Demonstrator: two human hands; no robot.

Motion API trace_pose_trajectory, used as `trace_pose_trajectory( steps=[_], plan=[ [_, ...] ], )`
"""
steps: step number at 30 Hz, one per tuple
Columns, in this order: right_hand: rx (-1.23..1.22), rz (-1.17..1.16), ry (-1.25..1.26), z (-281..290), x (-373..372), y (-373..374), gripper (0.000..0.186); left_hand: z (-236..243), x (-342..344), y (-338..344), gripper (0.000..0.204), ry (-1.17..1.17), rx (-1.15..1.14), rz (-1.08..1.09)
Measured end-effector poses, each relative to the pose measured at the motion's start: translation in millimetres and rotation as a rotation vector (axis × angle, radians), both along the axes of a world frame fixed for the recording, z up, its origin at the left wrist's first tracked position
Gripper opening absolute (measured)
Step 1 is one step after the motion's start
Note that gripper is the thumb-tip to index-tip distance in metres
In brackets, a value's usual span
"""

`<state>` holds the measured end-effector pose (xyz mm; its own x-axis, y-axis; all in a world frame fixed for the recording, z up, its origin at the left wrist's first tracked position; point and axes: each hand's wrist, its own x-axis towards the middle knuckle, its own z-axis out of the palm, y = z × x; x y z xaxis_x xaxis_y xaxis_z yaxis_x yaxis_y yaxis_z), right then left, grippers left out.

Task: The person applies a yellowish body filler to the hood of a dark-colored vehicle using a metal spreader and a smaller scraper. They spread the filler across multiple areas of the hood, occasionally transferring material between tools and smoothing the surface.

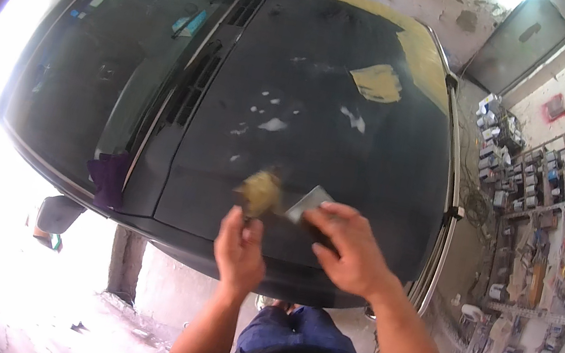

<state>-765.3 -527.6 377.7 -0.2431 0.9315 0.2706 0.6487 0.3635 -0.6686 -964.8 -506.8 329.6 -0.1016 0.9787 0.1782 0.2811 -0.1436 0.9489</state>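
Both my hands are over the near side of a dark car hood (317, 145). My left hand (240, 252) is closed on a putty knife, its blade covered by a lump of yellowish body filler (261, 194). Most of that tool is hidden under the filler and my fingers, and it is slightly blurred. In my right hand (352, 252) is a flat grey scraper (309, 203), pinched by one edge and tilted toward the filler. A yellow filler patch (377, 82) lies on the hood beyond my hands. Several whitish spots (273, 124) mark the surface, with a larger pale smear (353, 119) to their right.
A wide yellow filler band (422, 54) runs along the far right hood edge. The windshield (116, 51) is at left, with a purple cloth (107, 177) at its near corner and a side mirror (59, 214) below. A rack of cans (532, 181) stands along the right wall.
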Motion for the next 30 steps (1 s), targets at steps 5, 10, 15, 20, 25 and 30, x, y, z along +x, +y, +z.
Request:
trace_pose_trajectory(
  steps=[5,10,15,20,25,30],
  plan=[
    [-0.268,-0.226,0.904,-34.7,55.8,-13.9,0.058,-20.6,-49.0,38.2,0.028,-0.544,-0.013,0.016],
    [-0.281,-0.337,1.205,-89.7,96.3,-33.0,0.065,-102.1,-94.6,39.2,0.028,-0.711,-0.225,-0.008],
    [-0.252,-0.514,1.255,-145.7,115.2,-48.6,0.075,-174.5,-112.4,34.5,0.029,-0.688,-0.354,0.036],
    [-0.253,-0.574,1.231,-197.1,128.2,-54.0,0.08,-224.9,-113.6,47.6,0.03,-0.695,-0.341,0.045],
    [-0.266,-0.632,1.239,-214.4,126.0,-55.6,0.08,-247.2,-96.0,49.6,0.029,-0.725,-0.396,0.056],
    [-0.296,-0.646,1.223,-211.6,124.6,-56.7,0.08,-260.2,-89.9,46.6,0.031,-0.728,-0.404,0.011]
  ],
)
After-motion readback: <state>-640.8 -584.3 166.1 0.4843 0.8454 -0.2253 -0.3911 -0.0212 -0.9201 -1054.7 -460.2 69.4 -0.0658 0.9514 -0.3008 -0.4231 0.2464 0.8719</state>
